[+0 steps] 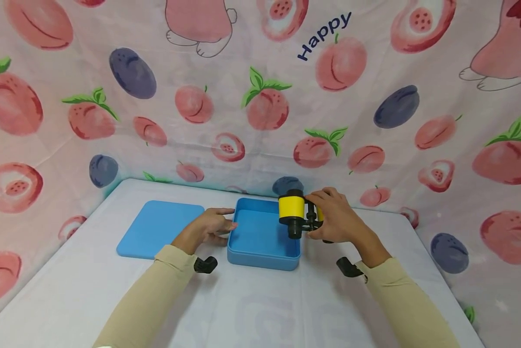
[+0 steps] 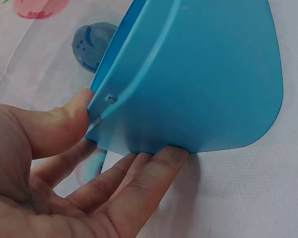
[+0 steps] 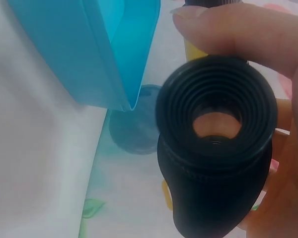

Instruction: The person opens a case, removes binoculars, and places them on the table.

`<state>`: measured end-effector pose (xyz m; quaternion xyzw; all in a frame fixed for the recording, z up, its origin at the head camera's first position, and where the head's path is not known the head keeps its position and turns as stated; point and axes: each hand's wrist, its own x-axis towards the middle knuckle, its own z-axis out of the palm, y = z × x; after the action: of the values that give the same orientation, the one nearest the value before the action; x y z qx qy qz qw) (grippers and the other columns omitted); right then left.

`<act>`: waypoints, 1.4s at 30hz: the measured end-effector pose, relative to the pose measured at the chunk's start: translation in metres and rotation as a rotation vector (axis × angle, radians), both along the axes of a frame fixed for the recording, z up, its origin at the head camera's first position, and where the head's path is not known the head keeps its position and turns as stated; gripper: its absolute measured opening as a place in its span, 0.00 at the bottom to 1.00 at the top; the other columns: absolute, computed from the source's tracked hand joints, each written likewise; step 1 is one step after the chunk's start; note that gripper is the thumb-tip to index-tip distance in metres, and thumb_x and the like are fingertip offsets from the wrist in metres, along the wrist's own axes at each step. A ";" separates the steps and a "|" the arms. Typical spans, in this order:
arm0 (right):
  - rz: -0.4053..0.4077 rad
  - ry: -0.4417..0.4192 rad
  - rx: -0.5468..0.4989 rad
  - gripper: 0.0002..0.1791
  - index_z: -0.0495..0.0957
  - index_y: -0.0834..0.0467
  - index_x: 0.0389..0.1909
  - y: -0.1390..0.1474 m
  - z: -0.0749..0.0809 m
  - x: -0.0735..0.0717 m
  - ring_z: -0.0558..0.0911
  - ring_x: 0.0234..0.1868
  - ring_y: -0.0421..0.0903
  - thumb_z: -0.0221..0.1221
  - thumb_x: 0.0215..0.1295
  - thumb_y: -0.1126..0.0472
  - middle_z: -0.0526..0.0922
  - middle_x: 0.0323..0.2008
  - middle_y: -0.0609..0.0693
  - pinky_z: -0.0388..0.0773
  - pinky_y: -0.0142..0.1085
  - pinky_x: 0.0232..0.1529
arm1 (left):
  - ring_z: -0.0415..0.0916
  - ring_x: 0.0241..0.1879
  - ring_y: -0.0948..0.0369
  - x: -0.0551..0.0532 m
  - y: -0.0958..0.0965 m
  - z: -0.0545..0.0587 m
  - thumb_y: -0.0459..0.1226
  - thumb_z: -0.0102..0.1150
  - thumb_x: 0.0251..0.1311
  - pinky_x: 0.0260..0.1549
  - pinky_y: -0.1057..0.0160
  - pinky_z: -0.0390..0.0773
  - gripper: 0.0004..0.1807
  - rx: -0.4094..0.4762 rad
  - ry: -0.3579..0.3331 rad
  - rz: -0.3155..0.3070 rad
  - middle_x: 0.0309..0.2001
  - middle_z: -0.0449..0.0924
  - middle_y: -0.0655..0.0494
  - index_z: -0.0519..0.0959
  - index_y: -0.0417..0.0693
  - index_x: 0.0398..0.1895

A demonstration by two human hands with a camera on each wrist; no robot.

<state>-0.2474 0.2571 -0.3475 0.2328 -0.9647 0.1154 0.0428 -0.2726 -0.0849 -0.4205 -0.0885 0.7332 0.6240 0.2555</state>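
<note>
Yellow and black binoculars (image 1: 292, 208) are gripped by my right hand (image 1: 336, 217). They are held up at the right wall of a shallow blue box (image 1: 262, 261), one barrel overlapping its rim in the head view. A black eyepiece (image 3: 216, 114) faces the right wrist camera, with my thumb across the part above it. My left hand (image 1: 208, 227) is at the box's left side, its fairly straight fingers (image 2: 149, 191) touching the outer wall. In the left wrist view the thumb touches near the rim. Nothing shows inside the visible part of the box.
A flat blue lid (image 1: 162, 227) lies on the white table (image 1: 252, 309), left of the box. Behind the table hangs a pink fruit-printed cloth (image 1: 238, 63). Black camera mounts (image 1: 206, 265) show at both wrists.
</note>
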 end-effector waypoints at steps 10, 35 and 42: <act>-0.009 0.007 0.002 0.52 0.72 0.59 0.72 0.005 0.004 0.001 0.63 0.73 0.63 0.81 0.45 0.48 0.76 0.70 0.58 0.58 0.67 0.75 | 0.66 0.75 0.37 0.001 -0.001 0.000 0.32 0.58 0.74 0.63 0.38 0.79 0.36 0.017 0.005 -0.014 0.77 0.65 0.34 0.60 0.50 0.82; -0.034 0.033 0.032 0.51 0.71 0.60 0.71 0.019 0.007 0.005 0.64 0.70 0.63 0.81 0.44 0.49 0.77 0.67 0.60 0.60 0.69 0.72 | 0.67 0.74 0.37 0.000 -0.001 -0.001 0.33 0.58 0.74 0.63 0.37 0.78 0.35 -0.013 0.018 -0.020 0.77 0.65 0.34 0.60 0.49 0.82; -0.046 0.013 0.039 0.53 0.71 0.59 0.72 0.026 0.008 0.005 0.63 0.72 0.63 0.81 0.43 0.49 0.76 0.68 0.59 0.59 0.68 0.73 | 0.68 0.74 0.37 0.000 0.001 0.000 0.32 0.59 0.73 0.63 0.37 0.78 0.35 -0.007 0.008 -0.003 0.76 0.66 0.35 0.61 0.50 0.82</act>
<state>-0.2423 0.2833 -0.3390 0.2121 -0.9716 0.0942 0.0470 -0.2724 -0.0841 -0.4208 -0.0858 0.7365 0.6213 0.2532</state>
